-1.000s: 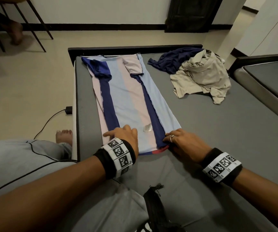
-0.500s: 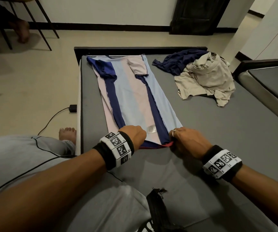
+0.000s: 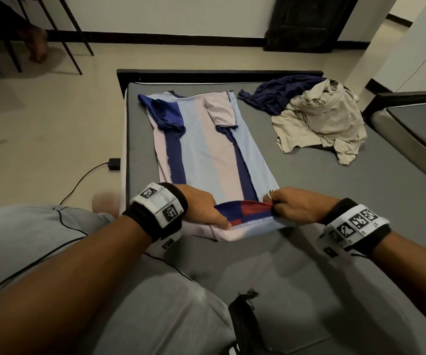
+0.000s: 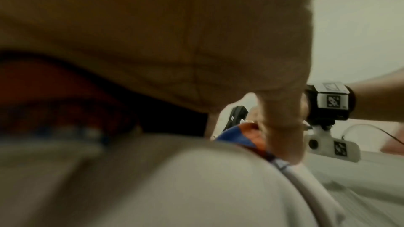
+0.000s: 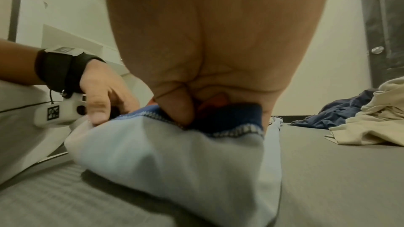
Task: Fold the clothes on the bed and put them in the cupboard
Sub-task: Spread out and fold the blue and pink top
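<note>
Striped shirt [image 3: 206,155] lies in the middle of the frame, sides folded in. My left hand [image 3: 201,210] and right hand [image 3: 296,208] pinch its bottom hem. Next I should lift it toward the collar.

The head camera looks steeply down from above onto the bed [image 3: 309,201], facing twelve o'clock. Each wrist camera sits low under its palm, very near the striped shirt's hem [image 5: 174,153], which all three views share.
</note>
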{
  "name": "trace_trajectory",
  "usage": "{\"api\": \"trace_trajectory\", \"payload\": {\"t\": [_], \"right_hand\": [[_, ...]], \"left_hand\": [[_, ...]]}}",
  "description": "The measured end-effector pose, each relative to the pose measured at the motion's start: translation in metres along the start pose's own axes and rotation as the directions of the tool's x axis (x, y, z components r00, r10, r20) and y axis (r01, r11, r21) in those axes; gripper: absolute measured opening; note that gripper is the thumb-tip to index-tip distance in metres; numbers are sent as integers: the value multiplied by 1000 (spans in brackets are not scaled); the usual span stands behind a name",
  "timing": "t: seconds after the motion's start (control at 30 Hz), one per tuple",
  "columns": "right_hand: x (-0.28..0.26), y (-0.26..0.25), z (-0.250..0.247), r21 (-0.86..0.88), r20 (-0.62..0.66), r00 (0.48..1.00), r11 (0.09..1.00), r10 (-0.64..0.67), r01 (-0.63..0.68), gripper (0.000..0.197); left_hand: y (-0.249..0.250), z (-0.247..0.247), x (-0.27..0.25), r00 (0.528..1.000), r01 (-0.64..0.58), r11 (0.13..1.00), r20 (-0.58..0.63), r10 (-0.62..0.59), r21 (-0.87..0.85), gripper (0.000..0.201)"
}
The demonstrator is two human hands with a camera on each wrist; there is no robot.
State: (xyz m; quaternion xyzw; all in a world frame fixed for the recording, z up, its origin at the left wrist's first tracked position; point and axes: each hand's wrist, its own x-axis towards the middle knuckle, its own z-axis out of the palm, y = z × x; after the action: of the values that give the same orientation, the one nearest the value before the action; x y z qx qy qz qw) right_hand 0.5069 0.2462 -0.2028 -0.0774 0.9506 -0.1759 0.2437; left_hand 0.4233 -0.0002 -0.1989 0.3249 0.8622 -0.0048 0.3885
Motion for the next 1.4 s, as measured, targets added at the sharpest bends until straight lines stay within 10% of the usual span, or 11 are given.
{"api": "trace_trajectory", "payload": {"t": [0.67,0.97,1.23,1.4], "right_hand": [[153,24,-85,-237,4,982,955,186,-180,21],[170,41,-69,-344,-407,912,916,52,-206,46],[108,39,-25,-218,-381,919,957,99,-193,52],[81,36,-9,-269,-181,981,963,-65,15,82]], "left_hand": [[-101,-71,53,903,55,991,-417,-101,-121,44],[-97,-75,61,715,246,960,-644,-271,-130,37],[-90,-55,22,910,384,917,-125,-395,-105,70],[-87,-45,19,915,348,938,-217,-340,-4,76]]}}
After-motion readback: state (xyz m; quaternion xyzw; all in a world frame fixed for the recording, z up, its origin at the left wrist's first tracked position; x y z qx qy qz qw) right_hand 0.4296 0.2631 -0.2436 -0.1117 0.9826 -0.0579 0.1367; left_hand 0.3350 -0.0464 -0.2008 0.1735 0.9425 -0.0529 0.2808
